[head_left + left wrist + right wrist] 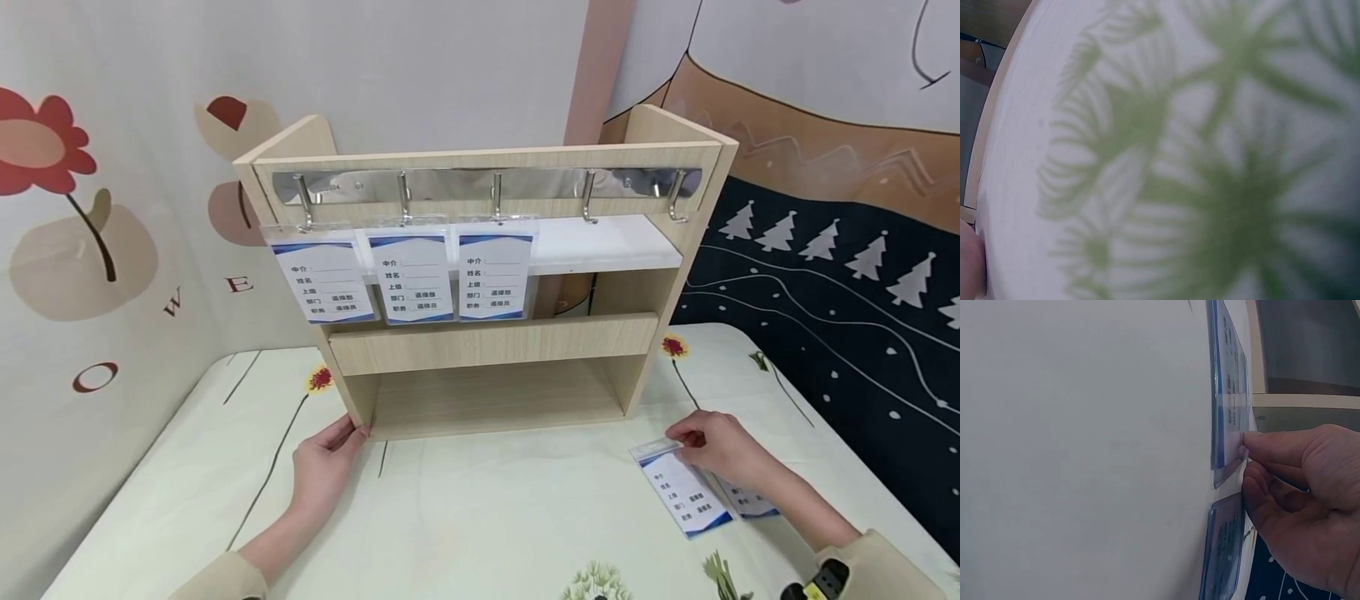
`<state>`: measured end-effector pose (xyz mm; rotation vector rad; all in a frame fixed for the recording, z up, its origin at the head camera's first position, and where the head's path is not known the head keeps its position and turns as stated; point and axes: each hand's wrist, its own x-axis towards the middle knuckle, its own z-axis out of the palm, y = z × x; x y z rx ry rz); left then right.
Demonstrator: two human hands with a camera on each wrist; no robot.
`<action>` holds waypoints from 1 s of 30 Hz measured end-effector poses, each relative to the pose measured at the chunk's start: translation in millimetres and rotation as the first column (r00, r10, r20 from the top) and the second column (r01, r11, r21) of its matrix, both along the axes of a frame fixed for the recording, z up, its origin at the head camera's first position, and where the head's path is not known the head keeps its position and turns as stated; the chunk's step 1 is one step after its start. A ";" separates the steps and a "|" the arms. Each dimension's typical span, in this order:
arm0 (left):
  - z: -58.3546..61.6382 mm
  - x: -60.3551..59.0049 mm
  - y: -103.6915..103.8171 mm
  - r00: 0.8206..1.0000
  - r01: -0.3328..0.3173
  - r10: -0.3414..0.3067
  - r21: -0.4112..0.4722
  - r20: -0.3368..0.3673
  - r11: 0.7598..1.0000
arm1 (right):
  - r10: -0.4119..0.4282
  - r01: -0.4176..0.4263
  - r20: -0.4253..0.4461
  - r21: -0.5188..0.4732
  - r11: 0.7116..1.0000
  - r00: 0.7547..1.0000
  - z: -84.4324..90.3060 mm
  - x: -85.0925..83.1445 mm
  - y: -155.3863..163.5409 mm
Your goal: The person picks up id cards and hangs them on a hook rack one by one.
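Left backdrop (172, 167): pale cloth, printed with flowers and the letters O, W and E.
Left hand (324, 467): the lower left corner of the wooden shelf (491, 343) is pinched between thumb and fingers; only a sliver of the hand is shown by the left wrist camera.
Hung badges (411, 287): three are hung side by side from the three leftmost hooks (403, 192), the leftmost slightly tilted.
Hook rail (450, 185): fixed across the shelf's upper front, with five hooks borne.
Shelf footing: stood upright on the flower-printed tablecloth (465, 517).
Near loose badge (684, 496): laid printed side up on the tablecloth, in front of the shelf's right side.
Right hand (723, 450): the near loose badge is pinched at its upper end; whether that end is lifted cannot be told.
Far loose badge (752, 505): laid just beside, partly covered by the hand in the head view.
Right backdrop (795, 292): dark cloth, printed with white trees beneath a brown hill.
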<state>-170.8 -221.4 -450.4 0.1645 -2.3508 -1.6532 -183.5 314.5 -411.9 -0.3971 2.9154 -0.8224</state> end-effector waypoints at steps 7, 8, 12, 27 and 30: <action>2.8 0.1 -0.1 1.000 0.006 -0.006 0.007 0.002 1.000 | 0.017 -0.018 0.012 0.018 1.000 1.000 3.2 -4.6 -0.5; 3.2 -0.3 0.1 1.000 0.007 -0.007 0.009 0.001 1.000 | 0.020 -0.020 0.011 0.021 1.000 1.000 4.3 -5.6 -0.5; 4.3 -3.2 1.4 1.000 0.006 -0.006 0.026 -0.007 1.000 | 0.022 -0.022 0.014 0.022 1.000 1.000 7.6 -8.3 -1.0; 1.9 -2.1 0.9 1.000 -0.007 0.006 0.013 0.012 1.000 | -0.001 0.000 0.090 0.013 1.000 0.996 7.6 -8.5 -4.1; 1.9 -1.0 0.0 1.000 -0.007 0.007 0.013 0.014 1.000 | 0.006 -0.008 0.086 0.012 1.000 0.996 5.9 -7.2 -5.1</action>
